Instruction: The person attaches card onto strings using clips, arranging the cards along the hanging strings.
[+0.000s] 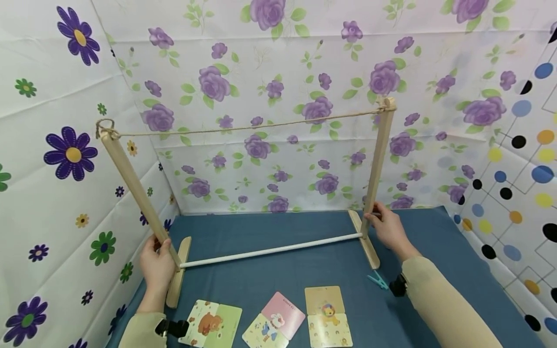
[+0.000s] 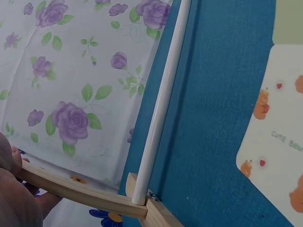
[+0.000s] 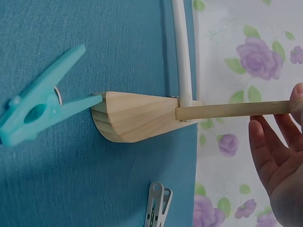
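A wooden drying rack spans the blue-covered table, with a twine line [image 1: 243,128] tied between the tops of its posts. My left hand [image 1: 157,263] grips the left post [image 1: 135,183] low down, near its foot [image 1: 175,290]. On the other side my right hand [image 1: 389,229] pinches the right post [image 1: 379,154] just above its foot [image 1: 371,253]. Low between the posts runs a white rod [image 1: 270,251]. In the left wrist view the rod [image 2: 163,104] meets the left post's base. Right wrist view: fingers and thumb hold the post [image 3: 227,110] from both sides.
Toward the front lie a bear booklet [image 1: 211,324], a pink-and-cream booklet [image 1: 278,321] and a yellow lion booklet [image 1: 328,316]. A teal clothespin [image 1: 377,279] lies by the right foot, and a grey clothespin [image 3: 156,203] beyond it. Patterned cloth walls [image 1: 278,58] enclose the table.
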`<act>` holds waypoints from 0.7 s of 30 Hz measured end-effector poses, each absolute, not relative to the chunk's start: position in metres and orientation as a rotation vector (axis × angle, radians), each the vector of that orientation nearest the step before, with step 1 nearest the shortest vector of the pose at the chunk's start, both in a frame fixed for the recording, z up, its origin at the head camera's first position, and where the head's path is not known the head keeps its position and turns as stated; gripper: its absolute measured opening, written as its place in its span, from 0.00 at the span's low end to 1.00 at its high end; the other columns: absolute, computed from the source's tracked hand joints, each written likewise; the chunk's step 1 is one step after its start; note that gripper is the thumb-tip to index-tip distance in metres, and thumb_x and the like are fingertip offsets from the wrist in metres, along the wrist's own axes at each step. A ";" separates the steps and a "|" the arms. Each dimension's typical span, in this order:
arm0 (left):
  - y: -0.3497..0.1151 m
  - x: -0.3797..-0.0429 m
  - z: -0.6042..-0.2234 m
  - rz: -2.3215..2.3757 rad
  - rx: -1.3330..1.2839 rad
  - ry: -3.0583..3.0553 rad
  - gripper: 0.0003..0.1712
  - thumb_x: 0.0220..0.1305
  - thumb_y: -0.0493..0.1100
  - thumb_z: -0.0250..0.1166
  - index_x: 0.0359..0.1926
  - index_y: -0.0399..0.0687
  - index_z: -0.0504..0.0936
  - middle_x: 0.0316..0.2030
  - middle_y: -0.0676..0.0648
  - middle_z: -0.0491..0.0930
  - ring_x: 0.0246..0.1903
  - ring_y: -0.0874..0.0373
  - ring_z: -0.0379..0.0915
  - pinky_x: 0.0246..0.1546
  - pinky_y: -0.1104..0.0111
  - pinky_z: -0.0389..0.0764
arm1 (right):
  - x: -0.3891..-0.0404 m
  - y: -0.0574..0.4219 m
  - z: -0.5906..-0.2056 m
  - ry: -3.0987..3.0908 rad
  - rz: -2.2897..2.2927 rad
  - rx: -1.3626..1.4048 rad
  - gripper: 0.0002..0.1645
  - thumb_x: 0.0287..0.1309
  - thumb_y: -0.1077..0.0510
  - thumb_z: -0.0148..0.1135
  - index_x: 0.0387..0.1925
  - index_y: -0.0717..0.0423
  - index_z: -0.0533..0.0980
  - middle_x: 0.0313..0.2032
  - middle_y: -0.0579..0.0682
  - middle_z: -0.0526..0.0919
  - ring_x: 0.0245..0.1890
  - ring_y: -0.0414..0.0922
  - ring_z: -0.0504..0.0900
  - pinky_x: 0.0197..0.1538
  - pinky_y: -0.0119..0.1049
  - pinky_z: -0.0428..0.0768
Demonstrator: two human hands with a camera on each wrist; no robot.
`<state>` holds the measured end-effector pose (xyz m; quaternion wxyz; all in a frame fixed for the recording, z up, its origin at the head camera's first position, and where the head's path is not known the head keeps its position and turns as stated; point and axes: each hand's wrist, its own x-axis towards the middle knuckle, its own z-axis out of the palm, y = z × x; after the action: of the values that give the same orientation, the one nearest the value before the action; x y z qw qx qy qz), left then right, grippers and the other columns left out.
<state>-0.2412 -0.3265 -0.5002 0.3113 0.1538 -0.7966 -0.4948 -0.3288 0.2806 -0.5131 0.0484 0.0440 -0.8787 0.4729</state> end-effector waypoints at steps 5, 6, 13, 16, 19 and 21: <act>-0.326 -0.256 -0.498 -1.305 0.378 -2.119 0.19 0.83 0.36 0.57 0.68 0.31 0.77 0.56 0.27 0.80 0.56 0.35 0.78 0.55 0.46 0.76 | -0.324 0.285 -0.511 -2.668 1.415 0.122 0.29 0.84 0.48 0.53 0.76 0.56 0.67 0.68 0.65 0.74 0.64 0.64 0.79 0.59 0.61 0.82; -0.326 -0.259 -0.497 -1.308 0.373 -2.122 0.19 0.83 0.35 0.57 0.68 0.30 0.77 0.56 0.27 0.80 0.56 0.35 0.78 0.56 0.45 0.76 | -0.323 0.286 -0.511 -2.666 1.413 0.119 0.29 0.84 0.47 0.53 0.76 0.56 0.67 0.68 0.65 0.74 0.64 0.64 0.79 0.59 0.61 0.82; -0.325 -0.279 -0.496 -1.326 0.354 -2.132 0.20 0.83 0.35 0.57 0.68 0.28 0.76 0.58 0.26 0.80 0.58 0.32 0.77 0.60 0.41 0.77 | -0.320 0.291 -0.510 -2.673 1.384 0.106 0.29 0.83 0.47 0.54 0.75 0.56 0.69 0.67 0.64 0.75 0.62 0.63 0.81 0.57 0.60 0.83; -0.325 -0.287 -0.497 -1.336 0.357 -2.135 0.20 0.83 0.34 0.57 0.68 0.27 0.75 0.58 0.25 0.79 0.59 0.31 0.77 0.61 0.40 0.76 | -0.320 0.293 -0.509 -2.678 1.372 0.089 0.28 0.83 0.47 0.54 0.74 0.56 0.69 0.67 0.64 0.76 0.61 0.63 0.81 0.57 0.60 0.83; -0.324 -0.293 -0.496 -1.356 0.362 -2.144 0.21 0.83 0.33 0.57 0.69 0.26 0.73 0.59 0.23 0.78 0.59 0.30 0.76 0.62 0.40 0.76 | -0.319 0.294 -0.509 -2.680 1.373 0.074 0.28 0.83 0.48 0.55 0.74 0.56 0.69 0.67 0.64 0.76 0.61 0.62 0.81 0.56 0.60 0.83; -0.323 -0.297 -0.494 -1.365 0.367 -2.157 0.22 0.83 0.33 0.56 0.70 0.25 0.72 0.61 0.23 0.77 0.61 0.29 0.76 0.63 0.39 0.75 | -0.319 0.295 -0.509 -2.678 1.377 0.061 0.28 0.83 0.48 0.55 0.74 0.56 0.69 0.66 0.64 0.76 0.61 0.62 0.81 0.57 0.60 0.83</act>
<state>-0.2966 -0.3230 -0.4943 0.2778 0.1366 -0.8034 -0.5086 -0.3191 0.2948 -0.5088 0.0646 0.0203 -0.8873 0.4563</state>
